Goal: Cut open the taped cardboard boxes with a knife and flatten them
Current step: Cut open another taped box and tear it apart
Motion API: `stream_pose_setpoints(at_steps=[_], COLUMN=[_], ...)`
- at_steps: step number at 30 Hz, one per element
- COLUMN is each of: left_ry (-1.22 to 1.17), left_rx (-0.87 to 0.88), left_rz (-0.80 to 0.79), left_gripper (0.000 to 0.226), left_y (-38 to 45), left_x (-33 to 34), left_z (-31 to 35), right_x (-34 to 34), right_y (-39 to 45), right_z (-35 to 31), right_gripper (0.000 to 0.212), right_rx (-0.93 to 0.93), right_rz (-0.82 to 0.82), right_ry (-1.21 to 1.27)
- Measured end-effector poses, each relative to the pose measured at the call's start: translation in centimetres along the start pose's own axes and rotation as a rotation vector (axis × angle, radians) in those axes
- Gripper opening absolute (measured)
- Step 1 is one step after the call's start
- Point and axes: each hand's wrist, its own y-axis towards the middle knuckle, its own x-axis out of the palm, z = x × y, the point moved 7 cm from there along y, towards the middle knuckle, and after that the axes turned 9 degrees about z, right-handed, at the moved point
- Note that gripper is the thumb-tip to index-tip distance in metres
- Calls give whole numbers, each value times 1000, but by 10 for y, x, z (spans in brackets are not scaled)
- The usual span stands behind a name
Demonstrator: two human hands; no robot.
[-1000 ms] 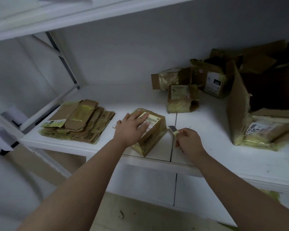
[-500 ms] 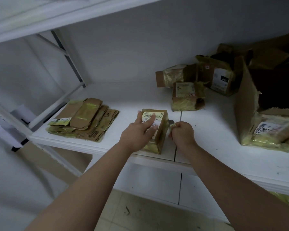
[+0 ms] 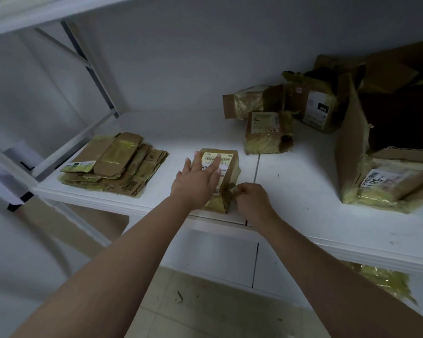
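A small taped cardboard box with a white barcode label lies near the front edge of the white shelf. My left hand lies flat on top of it, fingers spread, pressing it down. My right hand is closed at the box's near right corner, pinched around a small knife whose blade is hidden against the box's side. A stack of flattened boxes lies at the left of the shelf.
Several taped boxes stand at the back right of the shelf. A large torn-open carton with a labelled parcel fills the right side. Slanted white shelf struts rise at the left. Tiled floor lies below.
The box was turned from slanted to square with the shelf edge. My right hand moved in from beside the box to its near right corner, and the visible blade went out of sight.
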Motion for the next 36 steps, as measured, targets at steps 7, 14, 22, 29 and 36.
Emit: stream_pose_setpoints(at_steps=[7,14,22,29,36], left_ry=[-18,-64,-45,-40,-41], left_rx=[-17,-48,-107,-111,-102], left_rz=[4,-20,-1,12,17], left_gripper=[50,52,53,53,54], left_y=[0,-3,-2,-3,-4], left_x=[-2,-4,-3,-3,-3], left_z=[1,1,4,4,5], right_x=[0,-10,-20,-15,-4], right_y=[-47,-64,-80,-76,-76], right_z=[6,7,1,-6,-5], right_gripper=[24,15,13,10,15], right_rx=[-53,-230,-558,-595,-606], right_rz=[-23,-73,160,186,172], right_ry=[61,-72,-269,-437,-623])
